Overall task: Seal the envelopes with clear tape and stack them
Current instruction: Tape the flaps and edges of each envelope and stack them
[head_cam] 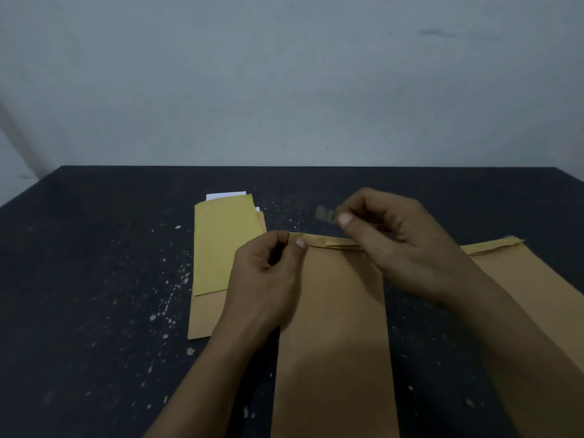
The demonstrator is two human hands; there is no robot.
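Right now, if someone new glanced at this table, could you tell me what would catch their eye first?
Probably the two hands at the centre: the right hand pinches a small strip of clear tape just above the folded flap of a long brown paper envelope, while the left hand holds that flap's left corner. Next, the brighter yellow paper envelope topping a small pile at back left on the dark speckled table.

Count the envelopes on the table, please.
4: the centre envelope, the right envelope, and at the left a yellow envelope lying on a brown envelope. More may hide in that pile.
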